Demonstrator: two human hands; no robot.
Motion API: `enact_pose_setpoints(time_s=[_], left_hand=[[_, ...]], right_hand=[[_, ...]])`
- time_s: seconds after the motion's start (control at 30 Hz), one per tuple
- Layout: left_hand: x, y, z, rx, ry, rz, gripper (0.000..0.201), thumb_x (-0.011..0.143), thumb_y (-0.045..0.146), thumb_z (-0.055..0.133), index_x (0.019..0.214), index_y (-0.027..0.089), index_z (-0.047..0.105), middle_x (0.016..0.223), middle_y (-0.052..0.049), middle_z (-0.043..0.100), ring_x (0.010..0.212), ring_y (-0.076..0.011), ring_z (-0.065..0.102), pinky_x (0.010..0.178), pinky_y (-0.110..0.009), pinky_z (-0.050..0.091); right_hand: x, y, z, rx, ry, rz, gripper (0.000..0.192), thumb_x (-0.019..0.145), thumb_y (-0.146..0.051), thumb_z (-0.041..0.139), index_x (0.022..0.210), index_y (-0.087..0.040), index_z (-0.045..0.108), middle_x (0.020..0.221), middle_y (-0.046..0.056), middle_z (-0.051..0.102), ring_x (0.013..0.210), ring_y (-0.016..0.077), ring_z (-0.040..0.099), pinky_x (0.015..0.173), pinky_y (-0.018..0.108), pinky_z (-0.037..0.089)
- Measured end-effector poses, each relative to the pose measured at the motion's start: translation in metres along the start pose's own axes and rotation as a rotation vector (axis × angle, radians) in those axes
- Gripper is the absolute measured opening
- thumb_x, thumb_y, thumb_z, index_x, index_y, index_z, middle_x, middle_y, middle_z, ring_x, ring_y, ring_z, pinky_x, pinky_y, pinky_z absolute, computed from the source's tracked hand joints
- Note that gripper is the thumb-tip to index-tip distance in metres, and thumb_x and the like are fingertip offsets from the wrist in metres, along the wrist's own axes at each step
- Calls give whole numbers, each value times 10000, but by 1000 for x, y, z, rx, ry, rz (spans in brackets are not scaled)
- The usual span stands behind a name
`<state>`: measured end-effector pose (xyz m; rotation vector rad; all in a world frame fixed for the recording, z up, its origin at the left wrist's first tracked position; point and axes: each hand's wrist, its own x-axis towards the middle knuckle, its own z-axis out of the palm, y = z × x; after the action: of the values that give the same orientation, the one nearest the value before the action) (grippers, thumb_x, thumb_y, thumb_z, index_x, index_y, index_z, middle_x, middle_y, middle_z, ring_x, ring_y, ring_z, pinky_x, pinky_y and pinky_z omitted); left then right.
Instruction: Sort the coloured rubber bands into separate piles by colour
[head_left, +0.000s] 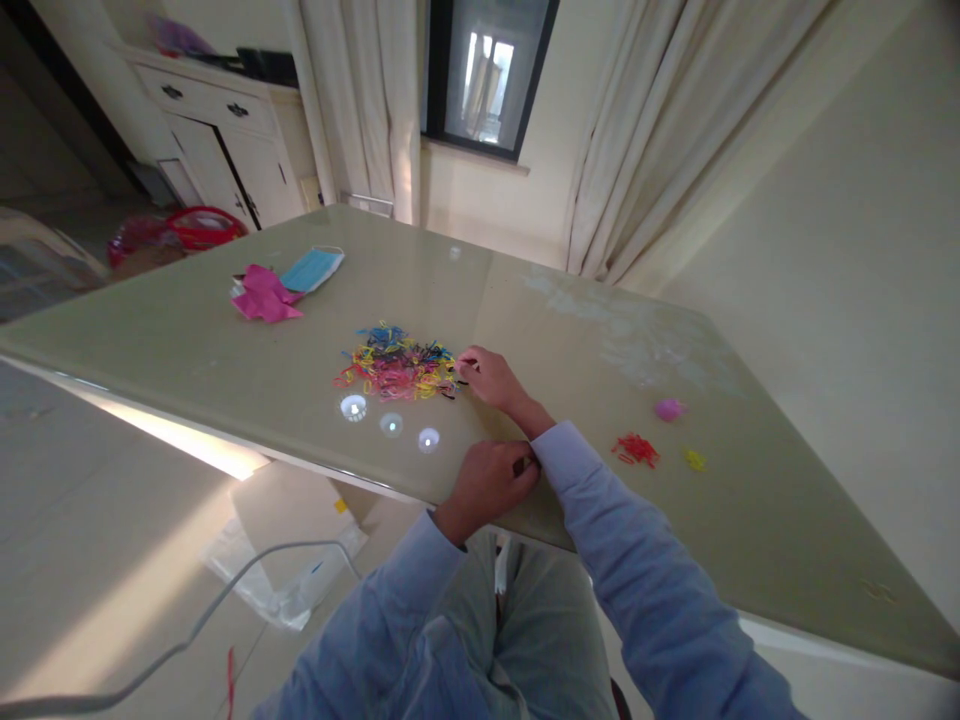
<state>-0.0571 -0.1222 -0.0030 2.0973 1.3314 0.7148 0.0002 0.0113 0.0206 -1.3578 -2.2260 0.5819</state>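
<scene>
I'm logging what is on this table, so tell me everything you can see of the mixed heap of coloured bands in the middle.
The heap of coloured bands is a loose, tangled, low pile of thin small loops, rubbery by the look, in yellow, pink, red, blue and some black. It lies flat on the glossy greenish table, near its middle, just beyond three bright light reflections. The right hand reaches into its right edge, fingers touching the bands. Single bands are too small to make out.

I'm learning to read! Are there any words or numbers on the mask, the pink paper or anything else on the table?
None can be read.
The mask and pink paper show no print, and neither do the bands or the table.
</scene>
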Motion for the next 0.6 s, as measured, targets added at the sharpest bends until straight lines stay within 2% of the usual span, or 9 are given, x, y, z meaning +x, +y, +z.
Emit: enact_pose_setpoints(time_s=[0.13, 0.23, 0.3, 0.4, 0.5, 0.6], left_hand=[[0, -1, 0, -29, 18, -1, 244, 882, 275, 524, 784, 183, 728, 712, -36, 716, 634, -161, 617, 600, -276, 336], [0, 0, -1, -67, 18, -14, 234, 891, 286, 533, 852, 197, 746, 728, -27, 721, 645, -158, 618, 614, -270, 354], [-1, 1, -2, -91, 24, -11, 232, 898, 297, 537, 900, 207, 751, 725, -17, 718, 646, -155, 617, 621, -268, 363], [-1, 1, -2, -125, 43, -2, 232, 901, 304, 538, 923, 212, 749, 696, -7, 702, 630, -148, 606, 616, -266, 362], [-1, 0, -2, -162, 56, -10, 236, 898, 298, 536, 914, 199, 750, 657, -4, 679, 585, -137, 573, 592, -261, 345], [-1, -1, -2, -195, 64, -24, 244, 901, 304, 535, 929, 193, 750, 625, 5, 656, 555, -127, 544, 581, -255, 336]], right_hand=[[2, 4, 0, 113, 37, 7, 145, 889, -237, 516, 820, -168, 622, 849, 25, 697, 815, 129, 607, 762, 228, 437], [-4, 5, -2, 326, -1, 72, 151, 885, -291, 511, 828, -176, 591, 811, 0, 689, 584, 90, 551, 590, 209, 433], [-12, 4, -6, 503, -29, 124, 183, 885, -354, 511, 862, -182, 571, 849, 1, 700, 429, 57, 451, 447, 202, 369], [-30, 1, -15, 689, -2, 152, 262, 860, -452, 549, 863, -190, 549, 896, 17, 713, 363, 29, 382, 364, 193, 306], [-54, -1, -27, 731, 87, 124, 326, 850, -520, 572, 863, -195, 553, 913, 27, 713, 371, 26, 399, 360, 188, 322], [-83, 1, -44, 673, 174, 104, 325, 874, -521, 572, 875, -196, 566, 934, 32, 707, 389, 28, 428, 362, 184, 339]])
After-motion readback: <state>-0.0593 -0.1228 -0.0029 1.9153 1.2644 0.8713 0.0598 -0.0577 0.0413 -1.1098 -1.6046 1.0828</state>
